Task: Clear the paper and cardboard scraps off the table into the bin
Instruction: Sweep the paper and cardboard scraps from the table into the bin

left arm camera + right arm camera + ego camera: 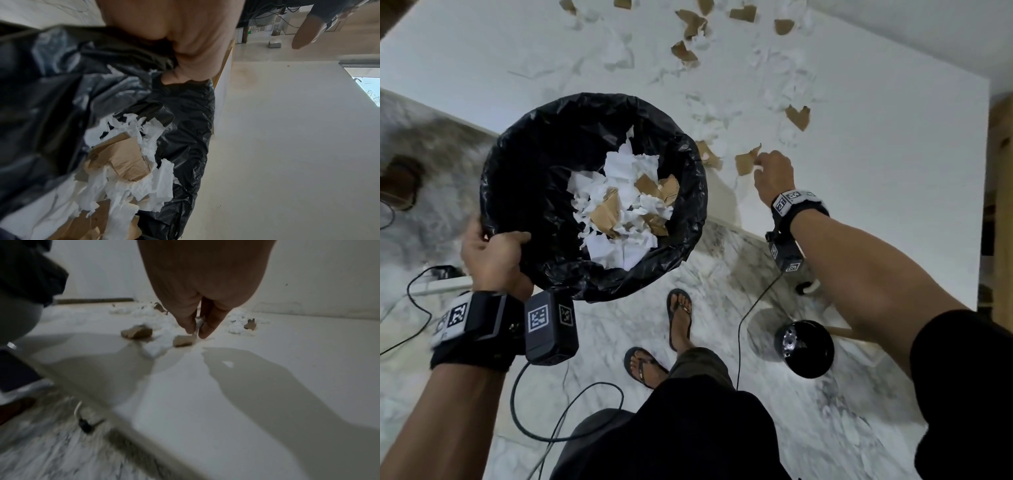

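My left hand (496,246) grips the near rim of a bin (493,164) lined with a black bag and holds it up against the white table's (876,171) front edge. White paper and brown cardboard scraps (619,205) lie inside it; the left wrist view shows my thumb (195,40) curled over the liner (185,129). My right hand (770,168) reaches onto the table, and its fingertips (191,327) pinch the pale edge of a cardboard scrap (183,340) near the front edge (746,162). Several more paper and cardboard scraps (685,51) are scattered farther back.
Another cardboard scrap (709,154) lies right beside the bin's rim, and one more (798,116) sits behind my right hand. Below are a marble floor, loose cables (568,428), a round black object (804,347) and my sandalled feet (679,318).
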